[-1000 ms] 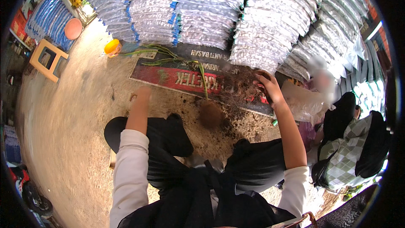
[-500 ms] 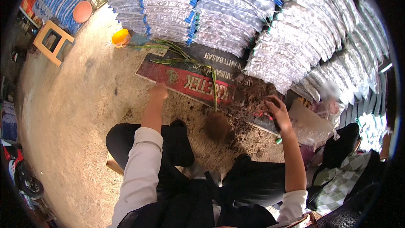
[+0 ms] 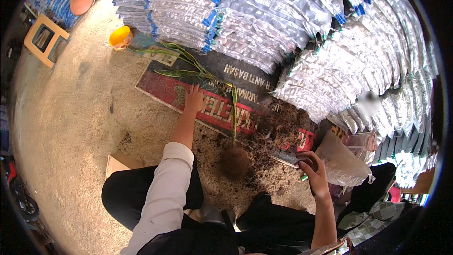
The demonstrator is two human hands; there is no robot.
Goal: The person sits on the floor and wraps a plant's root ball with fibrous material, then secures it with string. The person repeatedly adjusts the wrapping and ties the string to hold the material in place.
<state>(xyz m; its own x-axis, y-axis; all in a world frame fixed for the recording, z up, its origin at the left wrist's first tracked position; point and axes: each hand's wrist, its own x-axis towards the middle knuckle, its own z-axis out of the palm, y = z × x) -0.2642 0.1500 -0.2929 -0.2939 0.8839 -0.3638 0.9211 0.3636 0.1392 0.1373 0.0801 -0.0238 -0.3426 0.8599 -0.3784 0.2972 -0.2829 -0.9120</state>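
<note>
A plant with long green, yellow-edged leaves [image 3: 181,73] lies across a flat dark-and-red signboard [image 3: 155,89] on the floor. One leaf runs down toward a round brown ball [image 3: 234,163], perhaps soil or fibre, near my feet. My left hand [image 3: 194,99] reaches over the board, fingers spread, just below the leaves and beside a small greenish tangle [image 3: 179,93]. At the board's near right corner is my right hand [image 3: 314,166], fingers curved and apart, with nothing visible in it. Loose brown roots [image 3: 288,125] are heaped on the board's right part.
Stacked clear plastic bags of pale contents [image 3: 264,23] rise behind the board. A yellow tub [image 3: 121,38] and a tan stool [image 3: 46,40] stand at the left. A translucent bag [image 3: 342,160] sits right of my right hand. Dark crumbs lie on the floor.
My left hand has moved right and forward over the board, its fingers now spread. My right hand has come nearer, away from the roots. The view has shifted slightly.
</note>
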